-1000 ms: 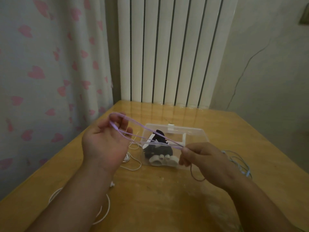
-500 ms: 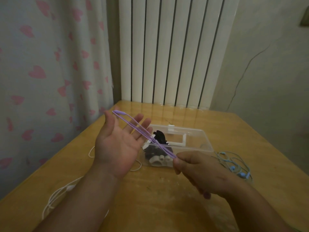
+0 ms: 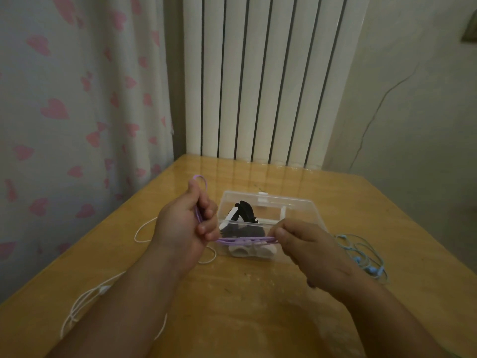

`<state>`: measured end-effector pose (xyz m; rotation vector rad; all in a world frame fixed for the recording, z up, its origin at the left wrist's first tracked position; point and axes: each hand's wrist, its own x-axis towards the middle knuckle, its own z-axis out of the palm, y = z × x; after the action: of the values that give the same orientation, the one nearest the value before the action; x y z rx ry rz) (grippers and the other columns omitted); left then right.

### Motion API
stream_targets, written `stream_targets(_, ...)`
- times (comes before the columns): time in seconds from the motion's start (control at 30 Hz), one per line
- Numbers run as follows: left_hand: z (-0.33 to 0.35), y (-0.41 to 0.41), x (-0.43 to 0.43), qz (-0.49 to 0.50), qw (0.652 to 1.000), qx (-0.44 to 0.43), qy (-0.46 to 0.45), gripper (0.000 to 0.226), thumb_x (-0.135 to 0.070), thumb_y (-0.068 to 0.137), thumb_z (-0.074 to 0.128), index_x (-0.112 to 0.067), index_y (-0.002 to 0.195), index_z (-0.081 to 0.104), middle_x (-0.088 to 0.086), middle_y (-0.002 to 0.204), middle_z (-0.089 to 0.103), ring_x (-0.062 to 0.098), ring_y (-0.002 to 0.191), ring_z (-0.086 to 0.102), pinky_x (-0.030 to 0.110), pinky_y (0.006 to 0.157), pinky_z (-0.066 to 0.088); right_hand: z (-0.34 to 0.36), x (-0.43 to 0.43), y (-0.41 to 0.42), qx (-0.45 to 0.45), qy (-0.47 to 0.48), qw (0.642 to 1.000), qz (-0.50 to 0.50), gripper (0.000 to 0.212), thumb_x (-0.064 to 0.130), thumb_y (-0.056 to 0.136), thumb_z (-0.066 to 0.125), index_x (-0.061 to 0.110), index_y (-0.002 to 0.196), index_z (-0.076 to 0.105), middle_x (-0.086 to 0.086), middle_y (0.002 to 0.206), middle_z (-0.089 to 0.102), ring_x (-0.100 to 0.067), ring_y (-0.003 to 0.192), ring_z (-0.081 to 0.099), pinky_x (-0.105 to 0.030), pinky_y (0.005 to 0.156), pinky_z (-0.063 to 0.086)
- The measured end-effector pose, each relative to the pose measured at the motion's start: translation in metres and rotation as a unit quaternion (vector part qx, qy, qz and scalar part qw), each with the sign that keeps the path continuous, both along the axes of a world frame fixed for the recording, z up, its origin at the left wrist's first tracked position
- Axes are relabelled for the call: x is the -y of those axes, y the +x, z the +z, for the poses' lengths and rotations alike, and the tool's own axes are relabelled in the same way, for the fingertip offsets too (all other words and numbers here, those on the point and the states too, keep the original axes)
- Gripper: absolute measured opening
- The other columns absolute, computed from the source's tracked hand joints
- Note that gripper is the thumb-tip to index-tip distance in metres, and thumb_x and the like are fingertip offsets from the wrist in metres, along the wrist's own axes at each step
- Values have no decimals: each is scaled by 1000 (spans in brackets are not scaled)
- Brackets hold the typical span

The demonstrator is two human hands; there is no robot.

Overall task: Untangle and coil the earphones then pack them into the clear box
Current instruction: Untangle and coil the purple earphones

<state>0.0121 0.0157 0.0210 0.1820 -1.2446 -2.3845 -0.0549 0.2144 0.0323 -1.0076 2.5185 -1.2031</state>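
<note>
**Purple cord drawn level in front of the box**

Curled closed now, where spread flat half a second ago: left hand (image 3: 185, 228), gripping the purple earphones (image 3: 245, 240), one loop poking up past the thumb. One counter (image 3: 258, 319). One clear box (image 3: 296, 205) on it, just behind the hands, with black and white items inside. Two hands, raised, palms inward: right hand (image 3: 307, 251) pinching the same cord, stretched between both. Three loose sets: purple held, white earphones (image 3: 77, 306) lying left, blue earphones (image 3: 366, 264) lying right.

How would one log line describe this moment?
left hand: grips purple earphone cable | right hand: pinches same cable | clear box: on table
</note>
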Motion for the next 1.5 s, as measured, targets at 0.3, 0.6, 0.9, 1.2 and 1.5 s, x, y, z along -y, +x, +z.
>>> stream_targets(0.3,-6,2,-17,-110,980,31,-165,42,-46,86,44,-17,57,40,1,55,26,9,39,18,24,45,12,3,3,3,40,-66,995,-62,23,17,95,49,23,86,69,13,55,52,5,40,43,-9,34,27)
stream_targets(0.6,-13,3,-30,-201,943,86,-250,51,-52,89,51,-15,58,34,1,54,23,10,43,15,18,43,15,7,8,17,73,-145,987,5,14,32,97,51,25,106,60,22,43,53,-13,42,30,-23,37,25)
stream_targets(0.9,-12,5,-32,-215,934,100,-267,47,-52,86,50,-17,58,36,0,54,23,9,42,16,16,41,18,2,10,15,76,-155,985,24,13,17,97,53,9,103,62,16,41,51,4,37,45,-7,37,33)
stream_targets(1.2,-9,2,-31,-213,953,70,-205,26,-30,84,58,-18,61,59,2,59,39,8,43,30,18,40,22,-8,13,5,151,-201,968,-17,20,25,98,46,18,84,58,5,51,37,-12,43,27,-29,44,20)
stream_targets(1.5,-12,-6,-29,-99,984,10,-148,22,-5,80,56,1,100,64,6,61,52,15,56,50,26,53,45,-7,17,6,247,-328,912,7,14,20,102,39,12,95,49,5,52,32,-9,44,22,-26,42,15)
